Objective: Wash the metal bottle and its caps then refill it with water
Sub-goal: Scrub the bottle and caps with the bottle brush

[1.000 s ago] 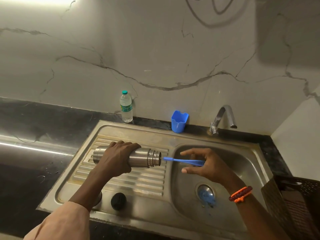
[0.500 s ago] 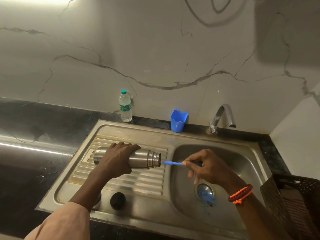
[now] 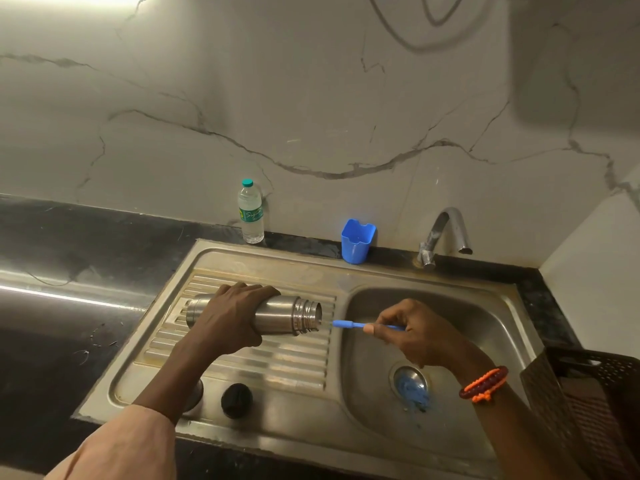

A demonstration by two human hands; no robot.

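Note:
My left hand (image 3: 231,315) grips the uncapped metal bottle (image 3: 280,315), held on its side above the ribbed drainboard (image 3: 277,362), mouth pointing right. My right hand (image 3: 417,332) pinches a thin blue brush handle (image 3: 349,324) over the sink basin (image 3: 485,327); its tip sits just outside the bottle's mouth. A black cap (image 3: 237,400) lies on the drainboard's front part. A metal cap (image 3: 195,396) beside it is partly hidden by my left forearm.
A tap (image 3: 445,233) stands behind the basin, with no water running. A blue plastic cup (image 3: 357,241) and a small plastic water bottle (image 3: 250,213) stand at the wall. Blue material covers the drain (image 3: 412,386). A dark plastic basket (image 3: 588,403) sits at the right.
My right hand's fingers have closed onto the blue handle and drawn it right, so less of it shows beyond the fingers. The bottle has barely moved.

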